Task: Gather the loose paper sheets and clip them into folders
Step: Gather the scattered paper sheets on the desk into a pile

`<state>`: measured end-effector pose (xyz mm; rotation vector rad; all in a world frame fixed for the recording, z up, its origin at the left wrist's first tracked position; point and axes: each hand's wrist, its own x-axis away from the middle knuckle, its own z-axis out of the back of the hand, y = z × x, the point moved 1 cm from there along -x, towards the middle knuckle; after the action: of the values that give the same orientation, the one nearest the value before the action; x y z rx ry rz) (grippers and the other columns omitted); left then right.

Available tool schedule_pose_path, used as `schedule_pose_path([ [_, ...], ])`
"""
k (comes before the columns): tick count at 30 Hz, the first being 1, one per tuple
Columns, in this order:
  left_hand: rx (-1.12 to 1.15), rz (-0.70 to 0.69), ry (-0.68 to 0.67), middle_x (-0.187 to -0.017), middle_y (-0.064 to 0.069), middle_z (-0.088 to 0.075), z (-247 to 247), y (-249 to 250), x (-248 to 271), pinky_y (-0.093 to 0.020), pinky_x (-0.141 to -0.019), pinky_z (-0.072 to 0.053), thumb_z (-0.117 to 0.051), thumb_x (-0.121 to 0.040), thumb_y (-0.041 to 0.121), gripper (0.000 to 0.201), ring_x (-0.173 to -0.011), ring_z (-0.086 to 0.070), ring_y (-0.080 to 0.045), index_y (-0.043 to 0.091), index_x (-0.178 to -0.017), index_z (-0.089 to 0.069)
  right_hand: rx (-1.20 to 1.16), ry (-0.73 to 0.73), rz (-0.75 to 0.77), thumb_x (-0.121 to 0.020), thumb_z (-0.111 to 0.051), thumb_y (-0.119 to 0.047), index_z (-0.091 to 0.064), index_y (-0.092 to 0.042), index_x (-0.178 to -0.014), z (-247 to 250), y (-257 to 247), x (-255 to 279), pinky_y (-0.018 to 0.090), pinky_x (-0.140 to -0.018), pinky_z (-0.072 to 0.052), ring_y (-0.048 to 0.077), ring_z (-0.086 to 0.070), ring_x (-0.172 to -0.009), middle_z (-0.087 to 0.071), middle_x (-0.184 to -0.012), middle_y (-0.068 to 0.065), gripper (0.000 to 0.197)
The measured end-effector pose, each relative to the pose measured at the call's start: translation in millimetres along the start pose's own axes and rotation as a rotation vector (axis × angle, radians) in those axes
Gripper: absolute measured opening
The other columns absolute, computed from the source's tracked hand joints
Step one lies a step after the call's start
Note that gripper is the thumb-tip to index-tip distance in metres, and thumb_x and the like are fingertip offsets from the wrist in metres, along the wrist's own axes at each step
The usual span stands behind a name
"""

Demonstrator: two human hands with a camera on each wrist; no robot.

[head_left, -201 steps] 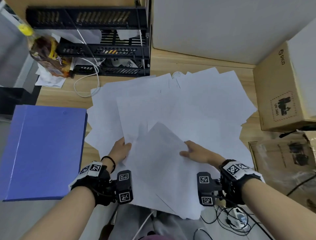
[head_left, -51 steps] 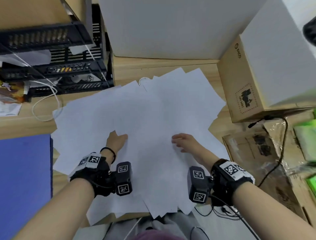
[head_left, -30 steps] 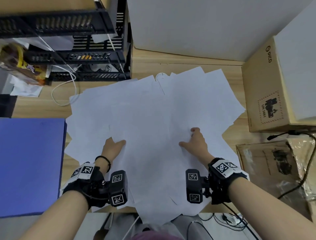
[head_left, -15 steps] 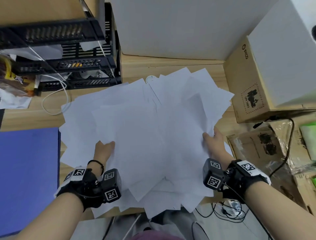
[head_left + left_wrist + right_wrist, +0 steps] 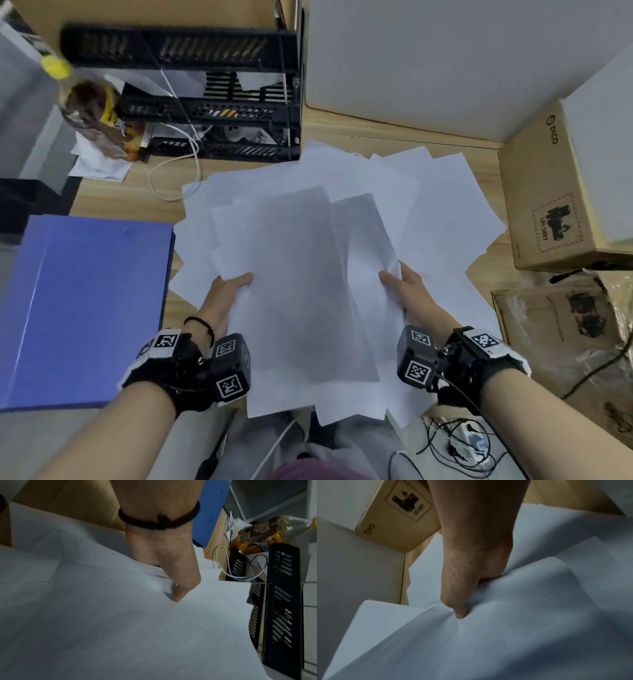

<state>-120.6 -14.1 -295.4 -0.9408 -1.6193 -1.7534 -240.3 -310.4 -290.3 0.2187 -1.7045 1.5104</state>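
Several loose white paper sheets (image 5: 438, 212) lie fanned over the wooden desk. A bundle of sheets (image 5: 308, 291) is lifted and tilted toward me between both hands. My left hand (image 5: 227, 291) pinches its left edge, thumb on top (image 5: 180, 585), fingers hidden beneath. My right hand (image 5: 402, 287) pinches the right edge, thumb pressed into the creased paper (image 5: 458, 609). A shut blue folder (image 5: 85, 308) lies flat at the left, apart from the hands.
A black stacked paper tray (image 5: 219, 102) stands at the back left with a white cable (image 5: 178, 171) and a snack bag (image 5: 99, 120). A cardboard box (image 5: 555, 192) sits at the right. Wires (image 5: 455, 442) hang below the desk's front edge.
Both hands have closed in on the sheets' side edges and lifted a bundle off the pile; half a second ago the right hand was further right at the pile's edge.
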Motion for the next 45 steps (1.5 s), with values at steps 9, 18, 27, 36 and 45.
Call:
schedule_pose_path([
  [9,-0.098,-0.144,-0.123,-0.117,-0.001,-0.064,0,-6,-2,-0.028,-0.08,-0.051,-0.068,-0.086,0.008,0.05,-0.103,-0.063,-0.018,0.018,-0.131,-0.047,0.09,-0.213,-0.074,-0.096,-0.057,-0.016,-0.063,-0.015,-0.116,-33,-13,-1,0.037,-0.077,-0.057,0.024,-0.073,-0.091,-0.076,-0.102,0.006,0.021],
  [18,-0.178,-0.156,-0.133,-0.097,0.003,-0.071,-17,-2,-3,-0.029,-0.079,-0.053,-0.076,-0.081,0.026,0.021,-0.09,-0.066,-0.014,0.021,-0.099,-0.067,0.186,-0.028,-0.052,-0.091,-0.055,-0.012,-0.067,-0.015,-0.105,-7,-4,-1,0.03,-0.064,-0.056,0.024,-0.069,-0.076,-0.073,-0.094,0.009,0.019],
  [27,-0.28,-0.215,-0.204,-0.111,-0.001,-0.069,-21,1,-12,-0.032,-0.088,-0.053,-0.068,-0.086,0.008,0.028,-0.099,-0.065,-0.015,0.02,-0.111,-0.062,0.106,0.061,-0.043,-0.094,-0.051,-0.016,-0.06,-0.011,-0.089,-5,0,-5,0.028,-0.065,-0.047,0.021,-0.059,-0.069,-0.062,-0.082,0.011,0.011],
  [36,-0.192,-0.168,-0.2,-0.11,0.003,-0.068,-9,0,-14,-0.029,-0.084,-0.053,-0.068,-0.088,0.026,0.034,-0.1,-0.065,-0.015,0.022,-0.12,-0.059,-0.028,-0.222,-0.264,-0.094,-0.062,-0.022,-0.062,-0.014,-0.109,-29,10,-3,0.028,-0.063,-0.058,0.019,-0.074,-0.083,-0.076,-0.095,0.003,0.017],
  [45,-0.172,-0.256,-0.154,-0.105,-0.001,-0.072,5,34,-4,-0.031,-0.088,-0.052,-0.074,-0.083,0.022,0.023,-0.101,-0.067,-0.02,0.018,-0.104,-0.067,0.154,-0.123,-0.137,-0.086,-0.069,-0.018,-0.059,0.002,-0.121,-60,-17,-16,0.039,-0.072,-0.059,0.03,-0.072,-0.086,-0.072,-0.104,0.016,0.042],
])
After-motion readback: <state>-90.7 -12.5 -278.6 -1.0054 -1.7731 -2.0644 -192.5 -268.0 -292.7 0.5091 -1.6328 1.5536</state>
